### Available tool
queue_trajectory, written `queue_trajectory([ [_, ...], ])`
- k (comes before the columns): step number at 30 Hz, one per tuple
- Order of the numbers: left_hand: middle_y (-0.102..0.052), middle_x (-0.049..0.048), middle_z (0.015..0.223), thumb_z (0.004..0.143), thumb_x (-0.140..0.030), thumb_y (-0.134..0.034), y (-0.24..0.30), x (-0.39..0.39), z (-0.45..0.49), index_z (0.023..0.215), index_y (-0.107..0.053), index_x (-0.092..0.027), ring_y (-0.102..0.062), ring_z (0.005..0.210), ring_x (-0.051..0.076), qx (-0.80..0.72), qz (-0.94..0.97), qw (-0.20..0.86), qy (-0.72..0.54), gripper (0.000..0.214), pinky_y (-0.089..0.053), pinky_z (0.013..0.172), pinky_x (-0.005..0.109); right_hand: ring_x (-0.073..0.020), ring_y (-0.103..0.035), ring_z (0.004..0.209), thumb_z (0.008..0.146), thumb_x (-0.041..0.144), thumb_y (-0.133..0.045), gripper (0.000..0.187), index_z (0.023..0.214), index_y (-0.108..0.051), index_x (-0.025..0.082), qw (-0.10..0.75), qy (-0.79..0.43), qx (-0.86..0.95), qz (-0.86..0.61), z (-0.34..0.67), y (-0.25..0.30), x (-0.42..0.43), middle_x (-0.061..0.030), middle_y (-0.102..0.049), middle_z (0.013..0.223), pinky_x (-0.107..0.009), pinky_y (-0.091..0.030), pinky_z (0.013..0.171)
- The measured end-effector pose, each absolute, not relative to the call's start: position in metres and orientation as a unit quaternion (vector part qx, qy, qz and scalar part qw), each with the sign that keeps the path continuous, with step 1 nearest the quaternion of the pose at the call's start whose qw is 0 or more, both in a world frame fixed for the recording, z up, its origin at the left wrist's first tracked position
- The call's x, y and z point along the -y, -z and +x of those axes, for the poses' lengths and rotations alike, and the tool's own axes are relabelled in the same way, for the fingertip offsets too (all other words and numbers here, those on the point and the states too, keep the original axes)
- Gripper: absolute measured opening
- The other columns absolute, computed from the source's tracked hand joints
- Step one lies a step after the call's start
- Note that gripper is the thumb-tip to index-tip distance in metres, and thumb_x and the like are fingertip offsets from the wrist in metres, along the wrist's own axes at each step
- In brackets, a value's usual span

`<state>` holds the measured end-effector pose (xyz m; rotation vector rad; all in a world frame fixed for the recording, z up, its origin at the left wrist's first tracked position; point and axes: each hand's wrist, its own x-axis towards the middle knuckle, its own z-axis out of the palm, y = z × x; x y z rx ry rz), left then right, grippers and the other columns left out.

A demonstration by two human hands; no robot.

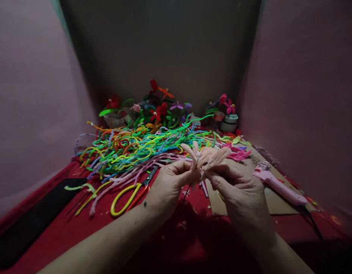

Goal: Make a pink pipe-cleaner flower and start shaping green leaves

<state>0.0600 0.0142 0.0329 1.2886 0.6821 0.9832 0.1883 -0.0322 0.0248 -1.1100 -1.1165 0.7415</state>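
A pale pink pipe-cleaner flower (214,155) is held up over the table between both hands, its looped petals spread upward and to the right. My left hand (176,179) pinches it near the base, thumb and fingers together. From the right, my right hand (235,186) grips the flower's lower petals between thumb and fingers. A thin dark stem (186,194) slants down below the left fingertips. Just left of my left hand lie scissors (126,199) with yellow and red handles. The fingers partly hide the flower's base.
A large heap of coloured pipe cleaners (147,144) covers the table's middle. Finished flowers (161,110) and a lidded jar (229,123) stand behind it. A pink glue gun (280,186) rests on cardboard (247,205) at right. A long black object (36,219) lies at left.
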Motion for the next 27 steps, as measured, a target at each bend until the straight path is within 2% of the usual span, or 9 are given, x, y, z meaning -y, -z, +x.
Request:
queue_trajectory([
  [5,-0.054,0.0003,0.064,0.071,-0.029,-0.064,-0.030,-0.015,0.061,0.066,-0.061,-0.013,-0.045,0.060,0.010,-0.288,0.554,0.648,-0.436,0.018,-0.034,0.062,0.023,-0.0106,-0.052,0.058,0.071,0.022,-0.061,0.007,0.071,-0.067,0.019,0.631,-0.322,0.498,-0.500,0.184,-0.028,0.032,0.0017,-0.062,0.064,-0.022,-0.042,0.055],
  [15,-0.051,-0.0017,0.059,0.069,-0.017,-0.065,-0.025,-0.018,0.058,0.057,-0.055,-0.014,-0.046,0.059,0.009,-0.257,0.556,0.649,-0.450,0.016,-0.037,0.064,0.024,-0.0108,-0.051,0.061,0.071,0.021,-0.060,0.006,0.070,-0.065,0.018,0.613,-0.379,0.508,-0.471,0.186,-0.029,0.027,0.0010,-0.061,0.066,-0.023,-0.040,0.057],
  [24,-0.055,-0.0015,0.065,0.066,-0.013,-0.068,-0.024,-0.024,0.055,0.060,-0.061,-0.014,-0.050,0.062,0.009,-0.241,0.566,0.651,-0.444,0.009,-0.038,0.061,0.023,-0.0067,-0.038,0.049,0.069,0.024,-0.066,0.007,0.069,-0.066,0.017,0.625,-0.442,0.479,-0.430,0.188,-0.018,0.020,0.0032,-0.053,0.056,-0.021,-0.032,0.045],
  [27,-0.057,-0.0010,0.065,0.065,-0.012,-0.069,-0.023,-0.027,0.052,0.061,-0.064,-0.014,-0.051,0.063,0.010,-0.236,0.586,0.639,-0.439,0.006,-0.039,0.061,0.023,-0.0084,-0.045,0.057,0.071,0.022,-0.064,0.006,0.072,-0.070,0.019,0.623,-0.457,0.486,-0.408,0.189,-0.013,0.018,0.0024,-0.055,0.060,-0.023,-0.040,0.056],
])
